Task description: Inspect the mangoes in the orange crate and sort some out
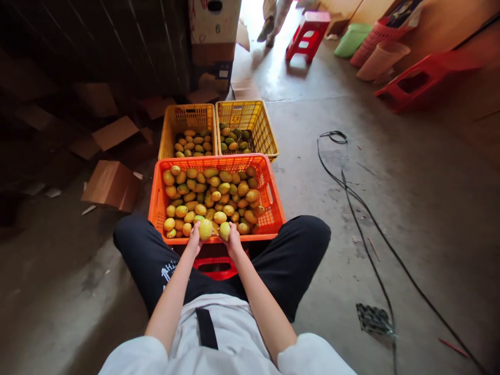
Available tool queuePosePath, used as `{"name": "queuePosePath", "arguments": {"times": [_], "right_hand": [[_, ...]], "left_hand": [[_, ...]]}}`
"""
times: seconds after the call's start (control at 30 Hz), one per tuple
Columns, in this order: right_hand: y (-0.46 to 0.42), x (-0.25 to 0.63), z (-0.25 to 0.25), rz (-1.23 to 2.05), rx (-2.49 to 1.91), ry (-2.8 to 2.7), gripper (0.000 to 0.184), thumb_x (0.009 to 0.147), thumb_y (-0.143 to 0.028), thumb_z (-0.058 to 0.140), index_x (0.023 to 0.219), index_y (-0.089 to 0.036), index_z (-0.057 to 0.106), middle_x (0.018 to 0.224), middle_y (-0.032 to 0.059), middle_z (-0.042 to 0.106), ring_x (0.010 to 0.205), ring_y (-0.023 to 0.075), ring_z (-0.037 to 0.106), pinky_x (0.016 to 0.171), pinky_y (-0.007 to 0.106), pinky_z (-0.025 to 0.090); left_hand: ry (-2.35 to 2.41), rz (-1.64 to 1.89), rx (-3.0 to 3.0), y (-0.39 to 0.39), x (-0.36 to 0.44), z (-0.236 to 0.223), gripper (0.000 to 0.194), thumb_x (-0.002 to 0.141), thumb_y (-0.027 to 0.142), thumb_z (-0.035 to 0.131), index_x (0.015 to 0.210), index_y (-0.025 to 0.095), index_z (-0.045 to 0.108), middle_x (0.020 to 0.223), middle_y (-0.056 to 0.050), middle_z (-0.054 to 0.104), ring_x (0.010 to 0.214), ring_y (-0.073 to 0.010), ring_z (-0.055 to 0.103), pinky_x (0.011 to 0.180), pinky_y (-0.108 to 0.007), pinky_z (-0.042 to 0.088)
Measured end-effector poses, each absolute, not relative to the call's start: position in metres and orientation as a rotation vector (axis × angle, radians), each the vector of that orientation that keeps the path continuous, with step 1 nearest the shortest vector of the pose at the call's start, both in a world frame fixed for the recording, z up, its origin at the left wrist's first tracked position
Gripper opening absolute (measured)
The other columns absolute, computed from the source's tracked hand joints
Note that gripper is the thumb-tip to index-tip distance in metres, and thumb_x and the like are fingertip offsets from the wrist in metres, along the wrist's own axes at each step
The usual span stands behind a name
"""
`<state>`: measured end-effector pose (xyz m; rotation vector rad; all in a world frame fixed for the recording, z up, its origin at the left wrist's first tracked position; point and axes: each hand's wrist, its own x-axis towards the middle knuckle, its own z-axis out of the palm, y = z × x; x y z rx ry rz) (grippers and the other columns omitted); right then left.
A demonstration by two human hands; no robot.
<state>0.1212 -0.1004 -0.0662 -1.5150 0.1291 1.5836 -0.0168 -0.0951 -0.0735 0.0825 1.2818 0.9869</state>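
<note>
From the head camera I saw a bare concrete floor (390, 208) with an orange crate (273, 208) of yellow-green fruit between my knees. At the crate's near rim, my left hand (194, 240) gripped one fruit (205, 229) and my right hand (233, 242) gripped another fruit (224, 230). Beyond the crate stood two yellow crates (187, 117).

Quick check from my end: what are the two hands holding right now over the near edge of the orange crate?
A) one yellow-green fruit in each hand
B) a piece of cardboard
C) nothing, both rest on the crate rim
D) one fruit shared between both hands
A: the left hand has its grip on a yellow-green fruit and the right hand on another fruit, both at the near rim of the orange crate.
</note>
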Motion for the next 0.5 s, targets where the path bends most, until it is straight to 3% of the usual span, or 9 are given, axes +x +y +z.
{"name": "queuePosePath", "arguments": {"times": [0.17,0.27,0.33,0.5], "right_hand": [[-0.101,0.12,-0.064,1.568,-1.529,0.12,0.029,0.093,-0.046,0.053,0.087,-0.021,0.067,0.07,0.0028,0.074,0.049,0.0156,0.062,0.045,0.024,0.047],[-0.102,0.119,-0.062,1.449,-1.477,-0.029,0.027,0.08,-0.047,0.068,0.093,-0.023,0.071,0.088,0.0016,0.078,0.063,0.0162,0.067,0.05,0.024,0.051],[-0.103,0.119,-0.06,1.406,-1.467,-0.096,0.036,0.07,-0.048,0.079,0.095,-0.024,0.072,0.093,0.0009,0.077,0.07,0.0175,0.069,0.053,0.025,0.054],[-0.106,0.121,-0.051,1.479,-1.553,-0.124,0.054,0.057,-0.056,0.09,0.095,-0.022,0.07,0.075,-0.001,0.071,0.059,0.0172,0.065,0.044,0.024,0.044]], "left_hand": [[1.246,0.966,0.05,-0.093,-0.02,-0.074,0.037,0.095,0.051,0.069,0.104,0.015,0.069,0.091,-0.014,0.081,0.099,-0.0327,0.082,0.079,-0.041,0.07],[1.223,0.997,0.062,-0.095,-0.02,-0.074,0.041,0.089,0.053,0.079,0.104,0.016,0.067,0.092,-0.013,0.08,0.097,-0.0318,0.082,0.079,-0.04,0.07],[1.208,1.051,0.084,-0.097,-0.021,-0.074,0.048,0.079,0.05,0.09,0.106,0.018,0.065,0.093,-0.01,0.079,0.095,-0.03,0.081,0.08,-0.039,0.07],[1.204,1.08,0.1,-0.099,-0.023,-0.077,0.067,0.061,0.04,0.103,0.11,0.018,0.062,0.091,-0.006,0.076,0.087,-0.0265,0.08,0.083,-0.043,0.07]]}}
